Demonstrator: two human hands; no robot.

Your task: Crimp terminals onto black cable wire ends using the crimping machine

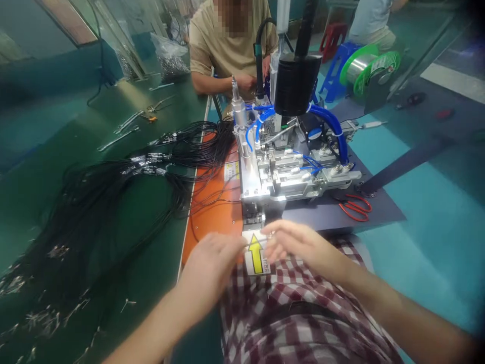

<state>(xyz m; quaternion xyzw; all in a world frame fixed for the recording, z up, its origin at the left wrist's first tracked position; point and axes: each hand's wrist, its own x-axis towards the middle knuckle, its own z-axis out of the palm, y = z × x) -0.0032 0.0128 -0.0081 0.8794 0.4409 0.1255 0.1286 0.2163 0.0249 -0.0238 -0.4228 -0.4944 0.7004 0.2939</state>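
Observation:
A short stretch of thin black cable (257,242) runs between my two hands, just in front of a metal machine (252,174). My left hand (210,263) is closed, with thumb and fingers pinching the cable. My right hand (293,240) has its fingertips drawn together at the cable's other end, near a small light tip; the details are blurred. Below and behind the cable is a white label with a yellow arrow (257,260) pointing toward the machine. Loose black cables cross the orange plate (212,217) beside my left hand.
Bundles of black cables with metal ends (146,164) lie across the green table (151,283) on the left. Red-handled scissors (356,207) rest right of the machine. Across from me sits a person in a tan shirt (235,55). A green wire spool (369,68) stands behind, right.

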